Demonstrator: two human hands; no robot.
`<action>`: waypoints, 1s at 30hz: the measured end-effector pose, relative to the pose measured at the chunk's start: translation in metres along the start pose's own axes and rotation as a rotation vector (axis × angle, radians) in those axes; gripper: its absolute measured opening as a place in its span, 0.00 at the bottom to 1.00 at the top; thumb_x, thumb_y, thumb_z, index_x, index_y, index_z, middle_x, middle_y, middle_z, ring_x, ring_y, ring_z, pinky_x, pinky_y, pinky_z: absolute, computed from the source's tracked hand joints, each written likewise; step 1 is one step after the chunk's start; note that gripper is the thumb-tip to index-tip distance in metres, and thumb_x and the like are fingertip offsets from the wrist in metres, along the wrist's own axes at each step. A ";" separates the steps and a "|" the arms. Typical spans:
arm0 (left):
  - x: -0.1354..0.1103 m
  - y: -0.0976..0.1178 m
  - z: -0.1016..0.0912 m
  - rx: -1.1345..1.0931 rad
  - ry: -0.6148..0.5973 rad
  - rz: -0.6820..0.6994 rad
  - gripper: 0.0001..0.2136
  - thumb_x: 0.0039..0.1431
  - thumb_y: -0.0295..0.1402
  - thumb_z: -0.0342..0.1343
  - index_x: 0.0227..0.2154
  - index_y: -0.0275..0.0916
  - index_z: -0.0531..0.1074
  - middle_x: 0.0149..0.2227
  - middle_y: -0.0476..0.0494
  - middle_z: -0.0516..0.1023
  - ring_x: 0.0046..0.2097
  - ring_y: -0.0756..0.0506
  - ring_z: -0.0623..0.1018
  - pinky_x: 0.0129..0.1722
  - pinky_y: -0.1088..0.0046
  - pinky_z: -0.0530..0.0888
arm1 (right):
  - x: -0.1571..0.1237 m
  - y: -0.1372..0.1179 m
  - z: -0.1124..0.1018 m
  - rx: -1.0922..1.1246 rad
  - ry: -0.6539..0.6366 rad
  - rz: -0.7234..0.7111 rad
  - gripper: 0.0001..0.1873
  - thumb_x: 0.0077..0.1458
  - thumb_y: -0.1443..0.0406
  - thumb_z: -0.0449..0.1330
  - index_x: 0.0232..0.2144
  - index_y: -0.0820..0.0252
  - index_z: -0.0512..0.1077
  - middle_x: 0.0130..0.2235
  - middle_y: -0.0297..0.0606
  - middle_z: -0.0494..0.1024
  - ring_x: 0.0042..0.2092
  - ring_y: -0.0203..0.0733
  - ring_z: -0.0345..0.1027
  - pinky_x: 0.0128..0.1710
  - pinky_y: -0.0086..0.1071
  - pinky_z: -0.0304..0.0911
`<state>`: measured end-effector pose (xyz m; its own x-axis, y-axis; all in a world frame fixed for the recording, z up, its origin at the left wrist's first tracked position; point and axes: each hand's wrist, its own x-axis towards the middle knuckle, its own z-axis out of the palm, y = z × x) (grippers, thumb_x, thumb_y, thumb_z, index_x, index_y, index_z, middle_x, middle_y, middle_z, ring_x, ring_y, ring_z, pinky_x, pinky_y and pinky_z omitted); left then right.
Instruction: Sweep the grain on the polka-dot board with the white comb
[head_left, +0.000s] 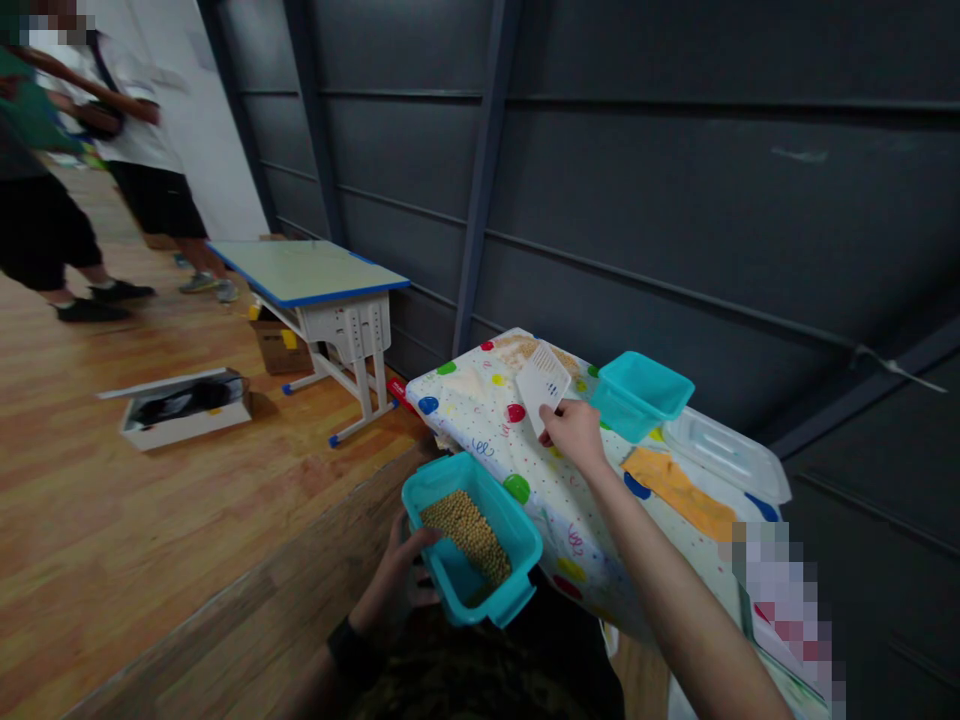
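My left hand (401, 575) grips a teal plastic container (517, 520) at its left side, thumb over the rim. Light-brown beans, probably soybeans (469, 530), cover part of its bottom. It is held beside the near edge of a table with a patterned cloth (487, 425). Over the cloth, my right hand (577, 432) pinches a flat white slotted scraper (541, 390) by its near end. The slotted end points away from me, near tan grains (517, 350) spread at the table's far end. A second teal container (645, 390) stands to the right of the scraper.
Behind that container's right side lies a clear lid (727, 455), with an orange cloth (679, 490) nearer me. A dark panelled wall (675, 220) runs behind the table. To the left are a desk (315, 270), an open white box (184, 410) and two standing people (142, 130).
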<state>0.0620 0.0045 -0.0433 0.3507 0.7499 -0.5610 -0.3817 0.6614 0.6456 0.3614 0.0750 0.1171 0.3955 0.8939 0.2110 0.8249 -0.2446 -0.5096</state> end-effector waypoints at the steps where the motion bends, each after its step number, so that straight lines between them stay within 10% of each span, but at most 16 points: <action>1: -0.001 0.000 0.001 0.009 0.006 0.002 0.61 0.52 0.44 0.84 0.83 0.62 0.54 0.64 0.33 0.86 0.54 0.29 0.92 0.43 0.57 0.90 | 0.000 0.001 -0.001 0.006 -0.004 0.008 0.25 0.70 0.67 0.60 0.19 0.56 0.79 0.26 0.46 0.88 0.33 0.49 0.85 0.43 0.35 0.71; 18: -0.002 0.000 0.006 0.050 0.028 0.031 0.53 0.56 0.43 0.81 0.80 0.57 0.57 0.66 0.33 0.85 0.53 0.30 0.92 0.43 0.57 0.90 | -0.026 0.006 0.000 -0.124 -0.029 -0.020 0.23 0.74 0.66 0.59 0.28 0.60 0.87 0.29 0.48 0.89 0.36 0.51 0.87 0.45 0.34 0.71; 30: -0.003 0.002 0.007 0.062 0.056 0.042 0.54 0.53 0.46 0.82 0.78 0.57 0.60 0.62 0.34 0.87 0.50 0.30 0.92 0.41 0.56 0.90 | -0.023 -0.041 0.052 -0.315 -0.086 -0.113 0.20 0.78 0.65 0.59 0.44 0.67 0.91 0.46 0.59 0.93 0.48 0.55 0.90 0.48 0.34 0.73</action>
<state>0.0658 0.0034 -0.0369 0.2865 0.7774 -0.5599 -0.3407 0.6289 0.6989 0.2976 0.0840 0.0901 0.2705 0.9469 0.1737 0.9509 -0.2346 -0.2019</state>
